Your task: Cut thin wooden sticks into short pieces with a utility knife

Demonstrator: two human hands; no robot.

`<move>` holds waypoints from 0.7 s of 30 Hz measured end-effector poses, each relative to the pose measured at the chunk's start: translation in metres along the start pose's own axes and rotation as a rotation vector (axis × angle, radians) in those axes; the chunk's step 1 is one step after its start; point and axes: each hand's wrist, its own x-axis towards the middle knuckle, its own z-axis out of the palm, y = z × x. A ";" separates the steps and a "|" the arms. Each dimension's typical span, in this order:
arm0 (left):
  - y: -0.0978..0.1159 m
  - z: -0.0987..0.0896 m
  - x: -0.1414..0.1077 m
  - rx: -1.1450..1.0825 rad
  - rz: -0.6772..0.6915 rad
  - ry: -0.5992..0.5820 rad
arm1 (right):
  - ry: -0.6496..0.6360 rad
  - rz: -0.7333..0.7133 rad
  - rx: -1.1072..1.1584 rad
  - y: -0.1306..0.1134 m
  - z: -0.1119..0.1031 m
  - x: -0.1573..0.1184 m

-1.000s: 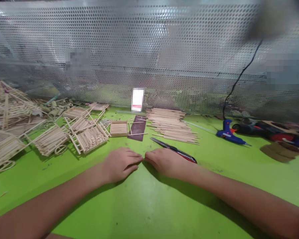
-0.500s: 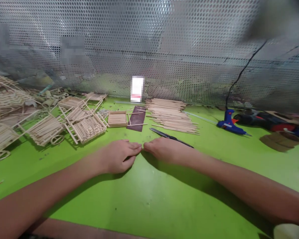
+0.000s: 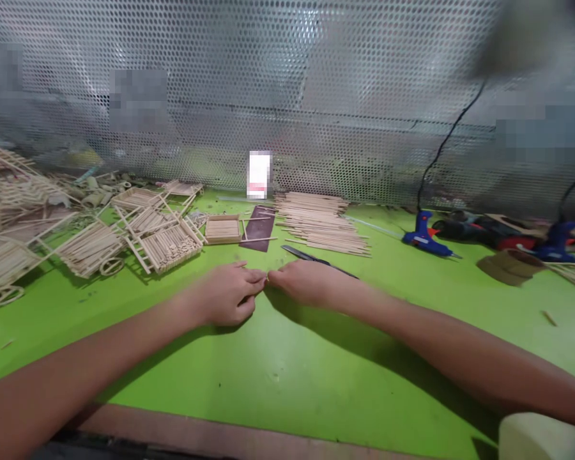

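Note:
My left hand rests low over the green table, its fingers pressed together and pointing right. My right hand meets it fingertip to fingertip, with its fingers curled. A tiny pale bit shows between the fingertips, too small to name. Beside my right hand, partly behind it, lies a black-handled cutting tool. Just beyond are a row of thin wooden sticks, a dark brown sheet and a small stick-built box frame.
Several stick-built carts crowd the left side. At the right are a blue glue gun, a second blue glue gun and a brown tape roll. A perforated metal screen stands behind. A pale round object sits at lower right.
The view has shifted slightly, showing more of the right side and the second glue gun. My hands remain together at nearly the same spot, the fingertips slightly closer.

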 end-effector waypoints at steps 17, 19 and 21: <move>-0.018 0.013 -0.001 -0.113 -0.108 0.162 | 0.248 -0.015 0.213 0.012 0.028 -0.006; -0.018 0.011 -0.002 -0.133 -0.120 0.193 | 0.263 -0.021 0.241 0.013 0.029 -0.006; -0.019 0.010 -0.002 -0.152 -0.123 0.234 | 0.277 -0.028 0.257 0.014 0.030 -0.005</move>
